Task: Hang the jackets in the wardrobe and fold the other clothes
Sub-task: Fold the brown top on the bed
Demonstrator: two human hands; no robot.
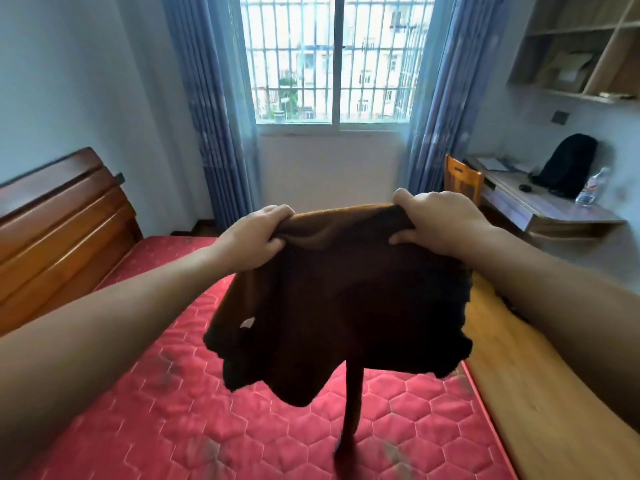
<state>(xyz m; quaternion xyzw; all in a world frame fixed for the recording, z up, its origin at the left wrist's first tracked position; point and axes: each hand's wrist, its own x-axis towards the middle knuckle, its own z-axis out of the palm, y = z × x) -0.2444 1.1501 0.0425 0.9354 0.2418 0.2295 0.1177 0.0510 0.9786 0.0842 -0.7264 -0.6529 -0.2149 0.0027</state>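
A dark brown garment (339,299) hangs in the air above the red quilted mattress (180,410). My left hand (252,237) grips its upper left edge and my right hand (436,223) grips its upper right edge, so the cloth is stretched between them. The lower part droops in folds, and a narrow strip of it trails down towards the mattress. A small white tag shows on the garment's left side. No wardrobe or jackets are in view.
A wooden headboard (59,216) stands at the left. Curtains frame the barred window (332,60) ahead. At the right are a desk (540,206) with a black bag (568,164) and water bottle (592,187), an orange chair (462,178), wall shelves, and wooden floor (540,393).
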